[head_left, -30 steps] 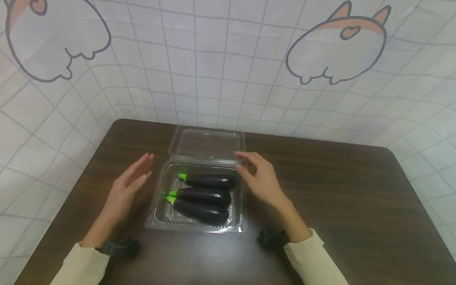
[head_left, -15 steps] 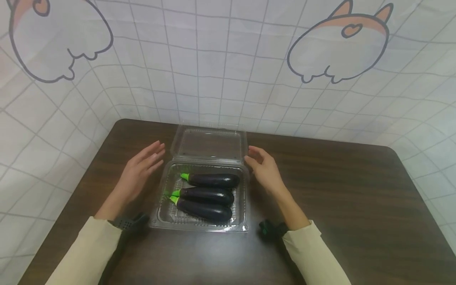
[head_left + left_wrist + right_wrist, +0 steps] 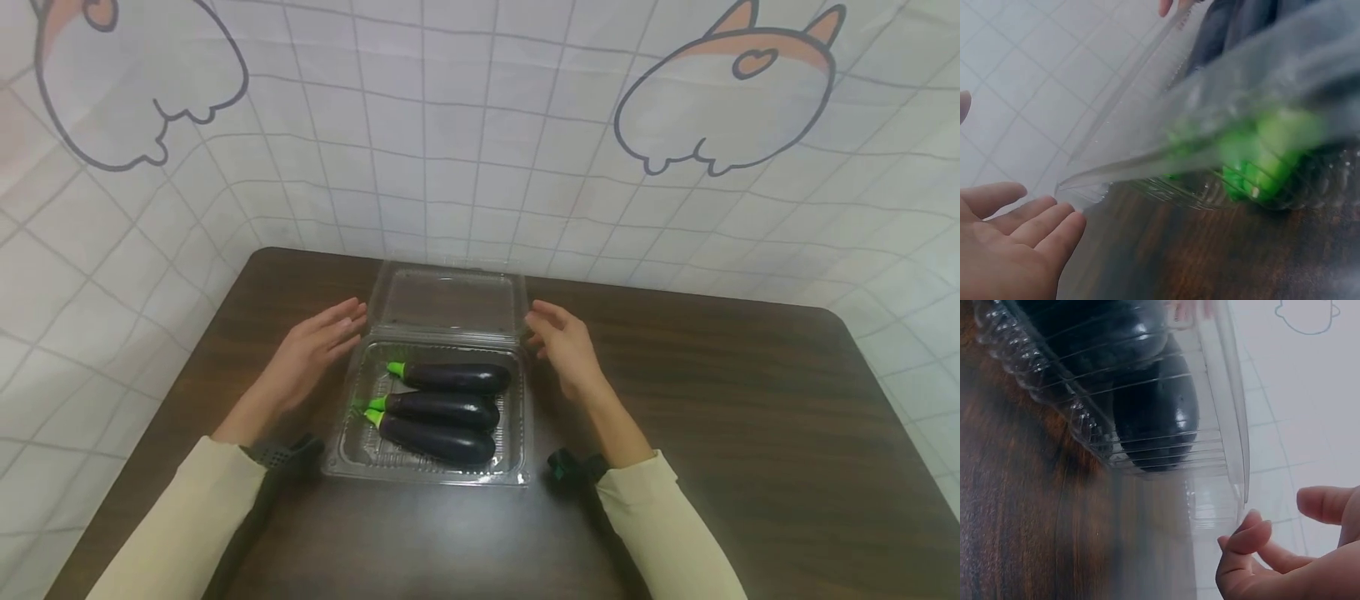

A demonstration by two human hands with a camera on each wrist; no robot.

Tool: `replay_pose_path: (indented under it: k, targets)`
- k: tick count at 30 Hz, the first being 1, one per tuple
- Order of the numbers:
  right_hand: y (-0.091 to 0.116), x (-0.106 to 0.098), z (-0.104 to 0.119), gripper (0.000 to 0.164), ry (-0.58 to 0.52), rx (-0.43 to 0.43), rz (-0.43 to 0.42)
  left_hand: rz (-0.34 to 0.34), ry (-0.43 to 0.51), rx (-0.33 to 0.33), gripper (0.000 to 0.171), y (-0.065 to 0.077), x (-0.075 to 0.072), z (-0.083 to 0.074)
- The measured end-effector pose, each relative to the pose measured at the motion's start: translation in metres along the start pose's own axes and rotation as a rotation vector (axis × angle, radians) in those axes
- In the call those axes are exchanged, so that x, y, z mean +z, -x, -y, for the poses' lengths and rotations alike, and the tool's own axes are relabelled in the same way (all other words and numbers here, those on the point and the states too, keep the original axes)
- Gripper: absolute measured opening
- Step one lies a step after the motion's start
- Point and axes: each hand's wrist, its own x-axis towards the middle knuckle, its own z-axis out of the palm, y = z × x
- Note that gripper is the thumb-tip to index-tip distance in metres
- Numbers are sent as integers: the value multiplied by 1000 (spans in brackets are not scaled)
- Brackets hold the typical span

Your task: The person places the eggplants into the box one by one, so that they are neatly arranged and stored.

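A clear plastic clamshell container lies on the table, its lid folded back toward the wall. Inside are three dark purple eggplants, their green stems pointing left. My left hand is at the container's back left corner, fingers straight and fingertips right by the hinge edge. In the left wrist view those fingertips meet the corner of the clear rim. My right hand is at the opposite side near the hinge, fingers loosely bent. The right wrist view shows its thumb apart from the fingers, with nothing between them.
The dark wood table extends to the right and in front of the container. A white gridded cloth with cartoon animals hangs behind the table and along its sides. Dark bands with cameras are on both wrists.
My left hand has moved right and forward to the container's side. My right hand has drawn off the hinge corner to just right of it. The eggplants stay in place in the container.
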Motion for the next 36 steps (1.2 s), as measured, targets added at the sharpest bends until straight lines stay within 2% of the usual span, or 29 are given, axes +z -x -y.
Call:
replay_pose_path:
  k: [5, 12, 23, 26, 36]
  targets:
    - [-1, -1, 4, 46, -105, 46, -7, 16, 49, -9, 58, -2, 0, -4]
    - [0, -4, 10, 43, -297, 42, 24, 49, 73, -9, 57, -1, 0, -7]
    - [4, -6, 14, 44, -337, 42, 19, 74, 200, 58, 54, 4, -3, -9]
    - [5, -6, 15, 45, -345, 39, 19, 78, 209, 65, 53, 3, -3, -8]
    - [9, -4, 16, 46, -304, -35, 22, 14, 71, 54, 50, 3, 0, -16]
